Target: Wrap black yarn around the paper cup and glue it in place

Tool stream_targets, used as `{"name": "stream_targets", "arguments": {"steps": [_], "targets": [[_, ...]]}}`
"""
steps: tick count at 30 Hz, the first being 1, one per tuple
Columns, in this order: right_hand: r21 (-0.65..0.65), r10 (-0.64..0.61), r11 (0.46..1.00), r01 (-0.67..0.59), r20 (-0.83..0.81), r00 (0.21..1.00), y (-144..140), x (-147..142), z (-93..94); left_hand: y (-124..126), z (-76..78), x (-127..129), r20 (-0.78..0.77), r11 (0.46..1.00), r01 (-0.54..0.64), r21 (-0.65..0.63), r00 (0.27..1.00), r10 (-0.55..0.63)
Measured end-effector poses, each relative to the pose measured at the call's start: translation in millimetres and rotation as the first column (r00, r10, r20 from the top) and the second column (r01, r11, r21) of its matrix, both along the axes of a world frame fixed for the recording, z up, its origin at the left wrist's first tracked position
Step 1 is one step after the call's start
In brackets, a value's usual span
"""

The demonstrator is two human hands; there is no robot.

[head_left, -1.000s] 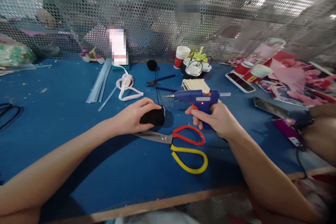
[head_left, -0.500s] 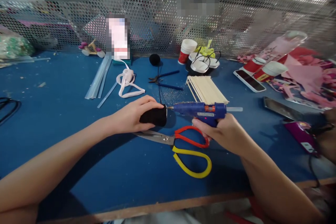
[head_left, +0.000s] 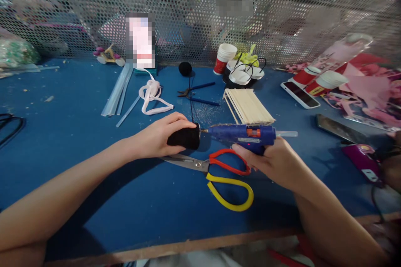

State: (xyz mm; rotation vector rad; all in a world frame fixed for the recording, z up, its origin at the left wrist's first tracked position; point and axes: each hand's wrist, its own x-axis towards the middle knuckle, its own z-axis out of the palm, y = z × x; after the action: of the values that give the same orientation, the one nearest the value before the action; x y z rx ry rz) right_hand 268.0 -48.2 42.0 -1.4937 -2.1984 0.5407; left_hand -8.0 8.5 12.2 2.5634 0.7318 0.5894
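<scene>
My left hand (head_left: 158,135) grips a black yarn-wrapped roll (head_left: 184,137) lying on its side on the blue table (head_left: 78,154). My right hand (head_left: 272,160) holds a blue hot glue gun (head_left: 244,134) level, its metal nozzle touching the right end of the black roll. A clear glue stick pokes out of the gun's back. Scissors (head_left: 219,173) with one red and one yellow handle lie just below both hands. A thin black thread runs from the roll up to a black pompom (head_left: 185,68).
Behind the hands lie a bundle of wooden sticks (head_left: 249,106), small blue pliers (head_left: 196,94), a white ribbon (head_left: 152,98), clear glue sticks (head_left: 117,89), paper cups (head_left: 226,57), two phones (head_left: 296,94) and pink paper at right. A perforated metal screen closes the back.
My right hand lowered the glue gun and swung it left until its nozzle met the end of the black roll. My left hand stayed on the roll.
</scene>
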Motion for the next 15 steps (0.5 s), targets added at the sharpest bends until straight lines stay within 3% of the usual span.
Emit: {"name": "stream_targets", "arguments": {"steps": [10, 15], "targets": [[0.079, 0.033, 0.996, -0.035, 0.027, 0.999, -7.7, 4.8, -8.0, -0.4, -0.3, 0.8, -0.014, 1.0, -0.016, 0.007, 1.0, 0.016], [0.106, 0.077, 0.991, -0.079, 0.028, 0.997, -7.9, 0.4, 0.1, -0.7, 0.7, 1.5, -0.021, 1.0, -0.021, 0.009, 1.0, 0.021]]}}
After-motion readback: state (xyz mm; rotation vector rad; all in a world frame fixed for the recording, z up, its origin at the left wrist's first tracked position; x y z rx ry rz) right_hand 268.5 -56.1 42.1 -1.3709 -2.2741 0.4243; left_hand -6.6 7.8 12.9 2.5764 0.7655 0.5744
